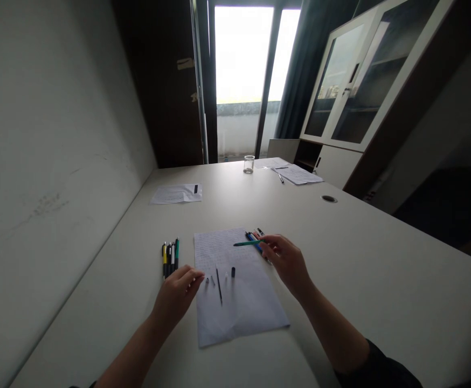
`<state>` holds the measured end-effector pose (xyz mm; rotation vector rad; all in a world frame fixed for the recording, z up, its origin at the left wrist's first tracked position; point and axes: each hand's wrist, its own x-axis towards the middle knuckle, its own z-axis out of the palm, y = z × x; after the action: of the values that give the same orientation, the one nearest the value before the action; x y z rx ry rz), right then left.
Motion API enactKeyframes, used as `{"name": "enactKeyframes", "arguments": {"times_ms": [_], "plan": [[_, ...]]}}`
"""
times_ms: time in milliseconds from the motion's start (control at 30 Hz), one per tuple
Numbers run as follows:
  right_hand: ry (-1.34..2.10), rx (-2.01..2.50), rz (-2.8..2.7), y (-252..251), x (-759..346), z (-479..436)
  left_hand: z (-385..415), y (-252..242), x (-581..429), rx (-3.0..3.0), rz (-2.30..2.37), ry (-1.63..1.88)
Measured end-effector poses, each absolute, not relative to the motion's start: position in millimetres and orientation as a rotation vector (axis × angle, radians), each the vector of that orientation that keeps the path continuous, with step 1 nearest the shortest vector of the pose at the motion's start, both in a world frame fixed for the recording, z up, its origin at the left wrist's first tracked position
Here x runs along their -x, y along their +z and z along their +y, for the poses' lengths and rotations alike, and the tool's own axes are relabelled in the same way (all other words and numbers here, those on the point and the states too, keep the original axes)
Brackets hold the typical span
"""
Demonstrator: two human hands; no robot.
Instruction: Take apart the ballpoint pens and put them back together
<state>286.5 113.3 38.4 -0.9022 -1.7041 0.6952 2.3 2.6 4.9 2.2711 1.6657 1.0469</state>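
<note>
My right hand point(287, 260) holds a green pen barrel point(248, 243) over the top right of a written sheet of paper point(235, 302). My left hand point(178, 291) rests at the sheet's left edge, fingers curled; whether it holds anything is unclear. On the sheet lie small pen parts: a thin dark refill point(219, 285), a dark cap piece point(233, 272) and tiny bits point(213, 280). A few blue and red pens point(255, 237) lie just behind my right hand. A row of several pens point(170, 256) lies left of the sheet.
A white table point(360, 269) runs to a wall on the left. At the far end stand a glass point(249, 164), papers with a pen point(296, 174) and another sheet point(177, 193). A cable hole point(328, 199) sits at right. A cabinet stands behind.
</note>
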Motion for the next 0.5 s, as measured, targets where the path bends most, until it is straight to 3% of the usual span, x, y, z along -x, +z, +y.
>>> {"name": "enactKeyframes", "arguments": {"times_ms": [500], "plan": [[0.304, 0.623, -2.597, 19, -301, 91, 4, 6, -5, -2.127, 1.693, 0.901]]}}
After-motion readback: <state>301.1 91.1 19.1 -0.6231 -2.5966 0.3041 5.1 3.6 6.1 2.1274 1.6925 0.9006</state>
